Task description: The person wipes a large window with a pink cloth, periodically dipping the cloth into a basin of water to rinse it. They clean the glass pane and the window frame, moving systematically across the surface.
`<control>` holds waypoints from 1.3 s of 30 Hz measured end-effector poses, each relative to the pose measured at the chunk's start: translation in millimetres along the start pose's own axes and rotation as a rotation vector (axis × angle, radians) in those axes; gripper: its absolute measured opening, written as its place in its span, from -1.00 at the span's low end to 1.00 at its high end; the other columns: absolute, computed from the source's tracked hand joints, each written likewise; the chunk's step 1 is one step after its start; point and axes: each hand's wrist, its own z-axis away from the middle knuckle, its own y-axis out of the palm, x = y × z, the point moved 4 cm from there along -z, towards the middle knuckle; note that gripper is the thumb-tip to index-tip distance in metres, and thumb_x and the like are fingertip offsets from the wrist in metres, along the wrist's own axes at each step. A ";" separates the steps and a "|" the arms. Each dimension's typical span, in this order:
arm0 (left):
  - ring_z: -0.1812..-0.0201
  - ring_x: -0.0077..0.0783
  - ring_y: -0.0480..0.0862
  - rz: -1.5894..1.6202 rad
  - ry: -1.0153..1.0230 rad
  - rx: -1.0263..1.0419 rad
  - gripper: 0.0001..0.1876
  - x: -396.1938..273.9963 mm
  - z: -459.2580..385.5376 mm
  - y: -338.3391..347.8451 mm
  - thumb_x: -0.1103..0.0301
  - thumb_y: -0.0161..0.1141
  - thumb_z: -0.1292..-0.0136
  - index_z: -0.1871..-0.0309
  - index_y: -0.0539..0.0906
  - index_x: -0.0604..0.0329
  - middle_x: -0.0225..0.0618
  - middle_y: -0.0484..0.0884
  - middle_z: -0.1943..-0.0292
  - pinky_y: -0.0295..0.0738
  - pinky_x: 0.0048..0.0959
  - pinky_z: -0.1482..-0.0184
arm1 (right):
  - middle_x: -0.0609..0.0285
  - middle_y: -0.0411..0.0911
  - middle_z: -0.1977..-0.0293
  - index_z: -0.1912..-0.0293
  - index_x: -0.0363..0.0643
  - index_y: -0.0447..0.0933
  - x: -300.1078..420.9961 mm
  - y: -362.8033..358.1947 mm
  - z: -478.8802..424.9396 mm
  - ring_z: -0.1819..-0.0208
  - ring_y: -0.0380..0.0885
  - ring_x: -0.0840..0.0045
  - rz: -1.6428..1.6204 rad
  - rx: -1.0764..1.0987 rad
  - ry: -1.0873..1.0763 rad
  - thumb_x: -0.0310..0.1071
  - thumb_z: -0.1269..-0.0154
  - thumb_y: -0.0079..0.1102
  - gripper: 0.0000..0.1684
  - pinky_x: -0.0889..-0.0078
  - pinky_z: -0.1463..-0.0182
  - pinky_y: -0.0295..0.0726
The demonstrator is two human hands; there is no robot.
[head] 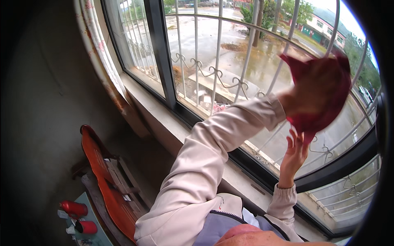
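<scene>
My left hand [311, 92], blurred, is spread over a dark red cloth [323, 113] and holds it up at the window [170, 92]. Whether glass lies behind the cloth cannot be told. One corner of the cloth sticks out to the upper left, and another hangs down by my right hand [294, 153]. That hand is raised with its fingers apart, its tips at the cloth's lower corner. I cannot tell if they touch it, and no grip shows. Both arms wear light beige sleeves.
White metal bars [218, 46] stand outside the dark window frame. A pale sill [154, 103] runs below it, with a floral curtain [98, 46] at the left. A wooden bench [101, 172] stands lower left, near a table [92, 209] with a red flask [75, 209] and a red mug [87, 227].
</scene>
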 end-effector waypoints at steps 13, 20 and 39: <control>-0.28 -0.09 0.55 0.154 -0.200 0.180 -0.89 -90.5 288.4 -13.0 0.12 0.30 -0.09 0.36 0.66 -0.18 -0.48 0.66 0.11 0.13 0.29 -0.47 | 0.16 0.66 -0.09 -0.17 -0.13 0.52 -97.9 -71.7 109.5 -0.22 0.60 0.32 -0.250 -0.161 0.822 -0.24 -0.57 0.07 -0.69 0.18 -0.28 0.57; -0.52 0.39 0.16 -0.130 -0.848 0.104 -0.30 68.1 420.1 -101.6 -0.05 -0.05 -0.58 -0.55 0.23 0.31 0.34 0.19 -0.51 -0.04 0.17 -0.56 | 0.16 0.47 -0.35 -0.38 -0.15 0.40 -195.7 76.3 82.0 -0.36 0.45 0.40 -0.229 0.279 0.983 -0.15 -0.61 0.05 -0.51 0.20 -0.39 0.44; -0.47 0.27 0.28 0.299 -0.240 0.101 -0.27 -195.8 235.3 35.2 0.08 0.42 -0.01 -0.19 0.50 0.40 0.01 0.43 -0.32 0.10 0.42 -0.46 | 0.17 0.60 -0.18 -0.30 -0.12 0.47 -120.6 -125.2 198.1 -0.17 0.58 0.40 -0.471 -0.322 1.020 -0.09 -0.56 0.11 -0.53 0.25 -0.29 0.55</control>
